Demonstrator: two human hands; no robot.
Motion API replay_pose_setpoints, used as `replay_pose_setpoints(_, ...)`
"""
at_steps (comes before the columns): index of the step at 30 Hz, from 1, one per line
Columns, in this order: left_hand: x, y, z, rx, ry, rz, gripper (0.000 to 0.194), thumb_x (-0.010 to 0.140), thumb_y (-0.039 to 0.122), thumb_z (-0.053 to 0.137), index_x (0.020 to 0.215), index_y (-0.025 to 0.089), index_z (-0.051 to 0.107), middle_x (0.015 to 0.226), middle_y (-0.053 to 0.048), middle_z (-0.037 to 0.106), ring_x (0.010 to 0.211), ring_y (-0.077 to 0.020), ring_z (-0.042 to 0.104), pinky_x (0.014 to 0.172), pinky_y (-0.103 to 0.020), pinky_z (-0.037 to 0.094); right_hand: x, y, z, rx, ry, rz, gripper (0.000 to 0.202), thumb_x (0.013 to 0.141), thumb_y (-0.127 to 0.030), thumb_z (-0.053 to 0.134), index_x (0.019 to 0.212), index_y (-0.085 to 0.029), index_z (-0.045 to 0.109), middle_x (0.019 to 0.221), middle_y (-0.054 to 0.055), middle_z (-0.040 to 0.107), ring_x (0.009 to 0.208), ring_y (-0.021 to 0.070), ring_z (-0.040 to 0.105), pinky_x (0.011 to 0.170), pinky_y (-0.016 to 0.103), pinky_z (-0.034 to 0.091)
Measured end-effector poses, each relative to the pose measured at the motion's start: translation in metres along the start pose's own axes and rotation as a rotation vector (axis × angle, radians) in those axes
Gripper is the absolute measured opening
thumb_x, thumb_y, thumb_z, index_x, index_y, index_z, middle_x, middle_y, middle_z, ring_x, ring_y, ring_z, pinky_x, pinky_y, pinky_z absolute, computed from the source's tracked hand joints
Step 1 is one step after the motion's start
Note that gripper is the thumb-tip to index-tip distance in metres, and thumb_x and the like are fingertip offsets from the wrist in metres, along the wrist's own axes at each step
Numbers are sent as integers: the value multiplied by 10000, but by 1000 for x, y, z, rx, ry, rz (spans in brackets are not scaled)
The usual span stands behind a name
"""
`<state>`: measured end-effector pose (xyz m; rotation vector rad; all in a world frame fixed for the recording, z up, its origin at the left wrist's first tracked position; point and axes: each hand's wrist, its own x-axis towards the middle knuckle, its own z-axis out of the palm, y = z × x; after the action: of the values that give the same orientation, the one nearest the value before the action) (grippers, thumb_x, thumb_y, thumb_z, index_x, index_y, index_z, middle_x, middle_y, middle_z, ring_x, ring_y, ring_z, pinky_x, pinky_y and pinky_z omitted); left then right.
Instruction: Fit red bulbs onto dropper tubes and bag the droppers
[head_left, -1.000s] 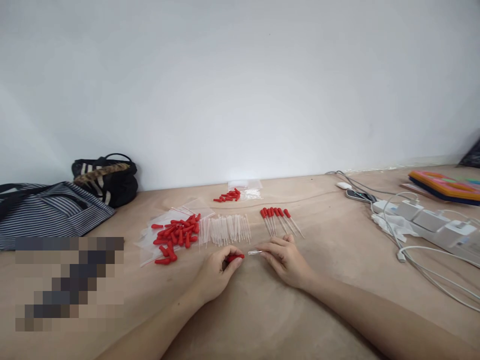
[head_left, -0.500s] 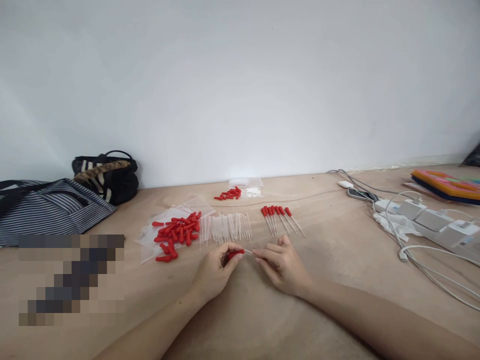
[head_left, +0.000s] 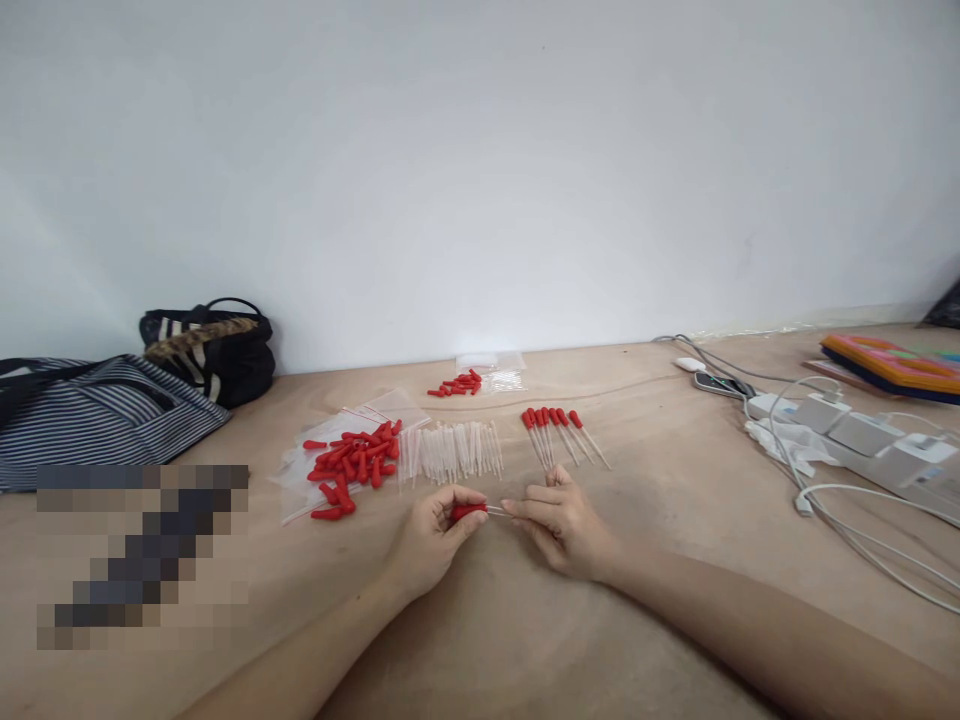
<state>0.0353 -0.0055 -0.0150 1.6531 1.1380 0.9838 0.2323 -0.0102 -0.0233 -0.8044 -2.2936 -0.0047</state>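
Observation:
My left hand (head_left: 435, 535) is closed around a red rubber dropper bulb (head_left: 466, 512). My right hand (head_left: 562, 525) pinches a thin clear dropper tube (head_left: 496, 511), whose other end meets the bulb's mouth; how far it sits inside I cannot tell. Beyond my hands lies a row of loose clear tubes (head_left: 454, 452). Left of them, a pile of red bulbs (head_left: 356, 455) rests on clear plastic bags (head_left: 296, 500). Several droppers with red bulbs on their tubes (head_left: 559, 425) lie side by side behind my right hand.
Farther back are a smaller group of red bulbs (head_left: 457, 383) and a bag with clear tubes (head_left: 504, 380). Striped bag (head_left: 112, 415) and black bag (head_left: 240, 360) stand at left. On the right lie a power strip with chargers (head_left: 862, 440), white cables (head_left: 847, 535) and a colourful case (head_left: 892, 368).
The red bulb shows more between my left fingers, and the tube lies more level against its mouth. Both hands have shifted only slightly; the other things lie as before.

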Motion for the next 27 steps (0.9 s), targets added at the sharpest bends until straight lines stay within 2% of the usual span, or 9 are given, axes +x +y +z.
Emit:
replay_pose_setpoints(8, -2, 0, 2, -3, -38, -11, 158, 669, 257, 609, 792, 157, 604, 746, -31, 666, 712, -162, 604, 663, -276, 482, 2, 3, -3, 6, 57, -70, 249, 812, -121, 375, 904, -171, 602, 599, -2, 531, 548, 108, 417, 637, 292, 239)
replay_pose_setpoints(16, -3, -6, 4, 48, -39, 49, 137, 678, 244, 615, 775, 155, 654, 697, -27, 672, 624, -148, 586, 579, -247, 464, 3, 2, 0, 36, 15, -86, 213, 827, -145, 372, 878, -152, 578, 652, 28, 532, 594, 128, 423, 633, 284, 276)
replay_pose_setpoints(27, -2, -9, 2, 92, -69, 82, 145, 697, 257, 607, 786, 152, 656, 751, -42, 682, 683, -166, 598, 636, -268, 469, 8, 6, 4, 108, 1, -104, 187, 828, -152, 383, 857, -149, 567, 645, 27, 544, 591, 123, 448, 641, 284, 294)
